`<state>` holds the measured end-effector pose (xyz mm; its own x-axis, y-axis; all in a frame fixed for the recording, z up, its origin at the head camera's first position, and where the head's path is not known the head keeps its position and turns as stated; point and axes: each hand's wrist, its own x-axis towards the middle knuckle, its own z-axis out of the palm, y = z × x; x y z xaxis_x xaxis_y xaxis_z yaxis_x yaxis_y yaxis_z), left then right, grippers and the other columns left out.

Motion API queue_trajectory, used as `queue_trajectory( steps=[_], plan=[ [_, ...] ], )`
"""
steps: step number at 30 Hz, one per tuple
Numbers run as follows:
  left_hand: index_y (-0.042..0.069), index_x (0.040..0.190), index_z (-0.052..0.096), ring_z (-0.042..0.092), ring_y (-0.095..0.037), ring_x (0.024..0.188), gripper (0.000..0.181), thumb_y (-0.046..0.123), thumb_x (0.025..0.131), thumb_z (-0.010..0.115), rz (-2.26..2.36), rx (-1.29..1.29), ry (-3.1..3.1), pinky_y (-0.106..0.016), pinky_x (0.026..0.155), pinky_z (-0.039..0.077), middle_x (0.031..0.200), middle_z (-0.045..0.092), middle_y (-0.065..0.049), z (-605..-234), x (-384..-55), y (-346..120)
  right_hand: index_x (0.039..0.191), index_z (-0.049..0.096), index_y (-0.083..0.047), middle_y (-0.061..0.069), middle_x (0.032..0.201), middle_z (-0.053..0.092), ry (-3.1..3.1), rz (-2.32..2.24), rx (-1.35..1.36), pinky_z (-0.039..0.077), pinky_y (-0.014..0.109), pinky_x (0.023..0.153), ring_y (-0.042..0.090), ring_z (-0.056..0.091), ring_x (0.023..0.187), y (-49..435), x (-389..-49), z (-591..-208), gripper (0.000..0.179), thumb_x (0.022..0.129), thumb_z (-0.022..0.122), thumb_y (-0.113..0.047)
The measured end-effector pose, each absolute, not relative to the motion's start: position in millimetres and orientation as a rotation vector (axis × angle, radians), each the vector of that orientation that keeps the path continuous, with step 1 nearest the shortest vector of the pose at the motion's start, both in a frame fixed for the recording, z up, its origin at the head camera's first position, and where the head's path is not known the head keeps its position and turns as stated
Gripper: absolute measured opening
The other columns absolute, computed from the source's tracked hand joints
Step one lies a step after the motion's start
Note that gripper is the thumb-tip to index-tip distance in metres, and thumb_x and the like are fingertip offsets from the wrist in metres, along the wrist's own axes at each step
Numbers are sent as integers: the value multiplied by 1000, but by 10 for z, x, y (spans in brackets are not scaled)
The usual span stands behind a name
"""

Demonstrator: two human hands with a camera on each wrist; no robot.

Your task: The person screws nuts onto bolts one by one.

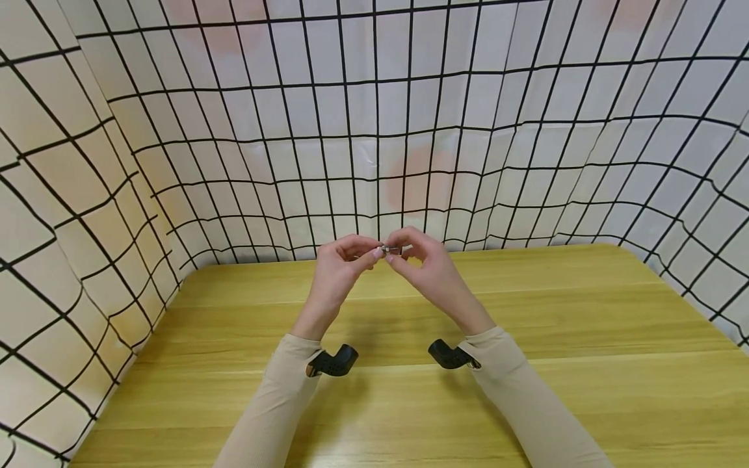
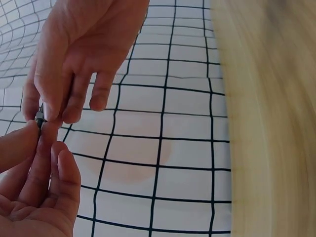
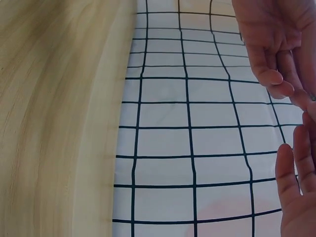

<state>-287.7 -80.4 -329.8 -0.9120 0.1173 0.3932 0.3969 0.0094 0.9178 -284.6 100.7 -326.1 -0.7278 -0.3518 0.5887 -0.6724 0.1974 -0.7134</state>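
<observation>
Both hands meet in front of the body, above the far part of the wooden table (image 1: 380, 383). Between their fingertips is a small metal piece (image 1: 387, 249), silvery with a thin, rod-like part reaching toward the right hand. My left hand (image 1: 339, 266) pinches its left end between thumb and forefinger. On the other end, the thumb and forefinger of my right hand (image 1: 426, 261) pinch it. In the left wrist view, the piece (image 2: 39, 117) shows grey and dark, mostly covered by fingertips. I cannot tell its exact kind. Fingers hide nearly all of it in the right wrist view.
A white wall covering (image 1: 328, 110) with black grid lines stands behind the table and along both sides. Black wrist-worn devices (image 1: 335, 361) stick out from the beige sleeves (image 1: 287, 383) over the table.
</observation>
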Motion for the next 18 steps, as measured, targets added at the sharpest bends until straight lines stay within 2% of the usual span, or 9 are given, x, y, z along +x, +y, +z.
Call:
queue_trajectory(
  steps=[3,8,14,18],
  plan=[
    [5,97,75,63,-30,84,10,12,89,74,-2008,-545,-2079,-34,74,50,90,72,-7,-3296,-2875,-800,108,62,1,9,104,63,-2192,1515,954,45,45,84,22,56,96,995,-2746,-3165,13,95,60,2],
    [4,98,74,62,-34,85,12,12,90,74,-1995,-539,-2091,-34,74,50,90,72,-7,-3295,-2870,-805,109,64,-1,7,104,64,-2231,1514,907,46,41,79,21,57,94,1001,-2744,-3160,13,96,62,-2],
    [5,98,75,62,-32,84,10,12,90,73,-1984,-533,-2093,-34,74,50,89,71,-6,-3297,-2868,-810,112,66,-9,5,103,64,-2281,1525,844,44,40,70,26,57,90,1039,-2914,-3328,16,97,64,-12],
    [5,98,74,63,-34,85,11,12,90,74,-1986,-549,-2089,-35,75,50,89,71,-7,-3294,-2864,-805,110,68,-16,2,103,65,-2307,1531,807,44,43,74,22,57,91,1053,-2965,-3391,15,99,62,-24]
  ],
)
